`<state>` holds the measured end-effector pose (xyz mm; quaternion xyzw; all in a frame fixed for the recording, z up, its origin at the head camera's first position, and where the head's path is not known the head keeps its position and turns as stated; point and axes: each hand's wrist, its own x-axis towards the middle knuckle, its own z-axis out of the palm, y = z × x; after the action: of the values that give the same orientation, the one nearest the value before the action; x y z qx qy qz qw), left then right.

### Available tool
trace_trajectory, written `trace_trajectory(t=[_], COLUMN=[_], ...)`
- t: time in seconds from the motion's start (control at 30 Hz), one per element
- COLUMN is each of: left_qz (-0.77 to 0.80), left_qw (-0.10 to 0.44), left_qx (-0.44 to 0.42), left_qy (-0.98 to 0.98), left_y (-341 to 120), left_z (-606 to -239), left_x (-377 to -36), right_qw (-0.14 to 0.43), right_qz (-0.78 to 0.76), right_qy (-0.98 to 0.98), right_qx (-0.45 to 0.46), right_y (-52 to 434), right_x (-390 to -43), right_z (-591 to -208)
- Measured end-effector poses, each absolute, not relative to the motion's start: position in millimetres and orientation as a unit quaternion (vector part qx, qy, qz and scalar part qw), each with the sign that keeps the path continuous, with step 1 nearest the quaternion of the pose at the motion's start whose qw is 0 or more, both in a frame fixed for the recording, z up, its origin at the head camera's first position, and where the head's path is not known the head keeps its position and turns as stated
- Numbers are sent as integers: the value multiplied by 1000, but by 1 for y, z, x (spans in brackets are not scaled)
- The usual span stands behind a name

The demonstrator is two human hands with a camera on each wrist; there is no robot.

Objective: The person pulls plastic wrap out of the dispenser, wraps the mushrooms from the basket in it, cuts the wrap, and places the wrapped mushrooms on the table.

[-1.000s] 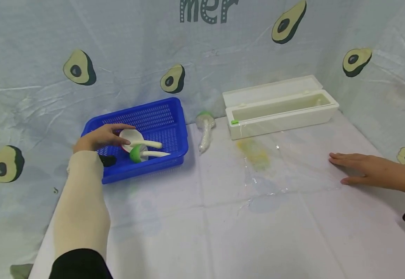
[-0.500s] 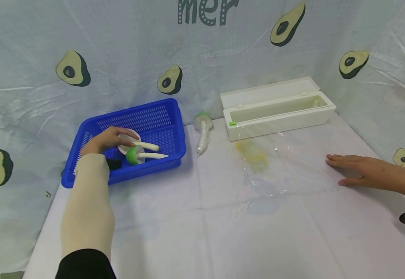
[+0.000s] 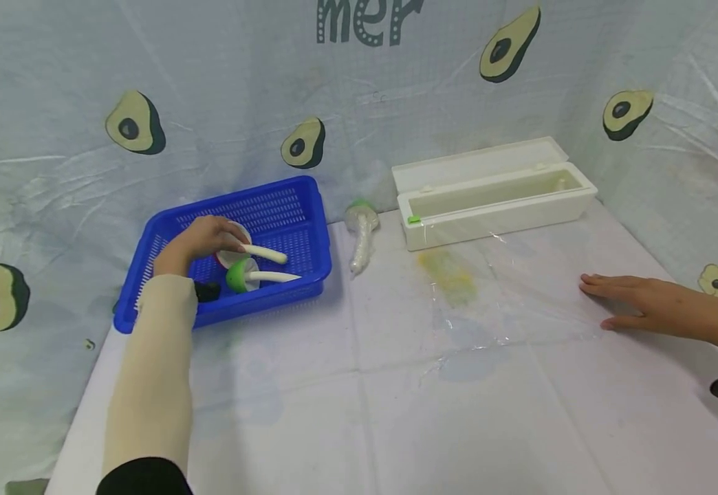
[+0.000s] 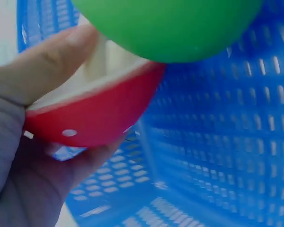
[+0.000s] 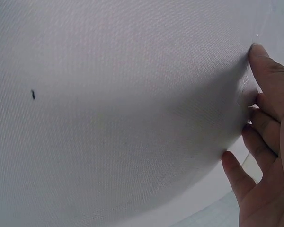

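Our left hand (image 3: 201,237) curls round the red toy mushroom (image 4: 92,116) inside the blue basket (image 3: 285,206); our right hand (image 3: 634,299) lies flat, fingers straight, pinning the cling film (image 3: 489,275) to the tabletop (image 3: 396,412)

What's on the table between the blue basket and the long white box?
In the head view, a wrapped mushroom toy with a green cap lies on the table between the blue basket and the white box, touching neither.
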<state>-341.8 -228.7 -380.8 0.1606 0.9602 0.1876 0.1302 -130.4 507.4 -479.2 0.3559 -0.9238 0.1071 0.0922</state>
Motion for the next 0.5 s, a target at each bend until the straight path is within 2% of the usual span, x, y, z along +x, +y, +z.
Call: trace_trajectory(t=[0.2, 0.43, 0.5], left_qz=[182, 185, 199], left_qw=[45, -121, -152], left_qx=[138, 189, 208], left_qy=[972, 957, 946], left_y=[-214, -171, -154], left_z=[-358, -324, -318], left_x=[-330, -296, -285], right_qw=[90, 69, 59], right_qz=[97, 95, 106], right_qy=[-926, -931, -929], right_qx=[354, 347, 349], right_y=[506, 503, 502], right_x=[-129, -128, -128], right_z=[-481, -475, -473])
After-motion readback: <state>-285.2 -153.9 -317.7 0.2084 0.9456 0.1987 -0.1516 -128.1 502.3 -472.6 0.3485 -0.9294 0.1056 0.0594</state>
